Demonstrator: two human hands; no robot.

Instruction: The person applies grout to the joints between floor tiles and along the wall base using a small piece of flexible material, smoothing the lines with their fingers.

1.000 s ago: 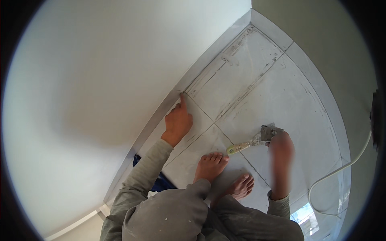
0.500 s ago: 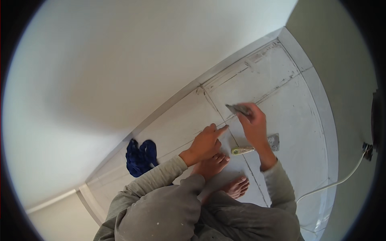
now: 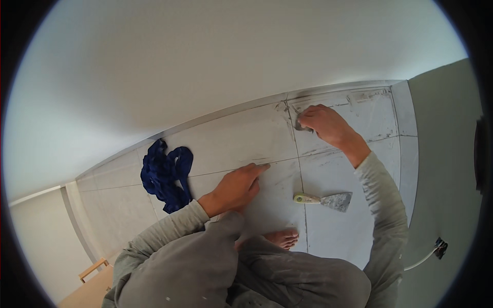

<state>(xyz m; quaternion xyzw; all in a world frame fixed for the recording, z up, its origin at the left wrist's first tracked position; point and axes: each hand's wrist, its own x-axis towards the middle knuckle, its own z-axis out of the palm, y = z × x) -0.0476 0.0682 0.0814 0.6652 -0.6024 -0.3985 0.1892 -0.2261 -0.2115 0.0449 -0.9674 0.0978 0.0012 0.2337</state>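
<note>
Grey flat piece was in the right hand, far side of the floor, just right of the near-far tile joint. It stuck out at the grip's near-left side; long axis mostly covered, couldn't call it. Right grip: fingers pinching the piece. Right hand was the one on it; left hand sat well apart, nearer and to the left. Left grip: index stretched right along the left-right joint, other fingers curled under; couldn't tell if closed up.

Putty knife lay near of the right hand, long axis left-right, handle left, across the near-far joint. Navy cloth bunched to the left.

Count: one piece, one knife, one cloth, two hands, one bare foot clearly showing, one white cable at near right.
</note>
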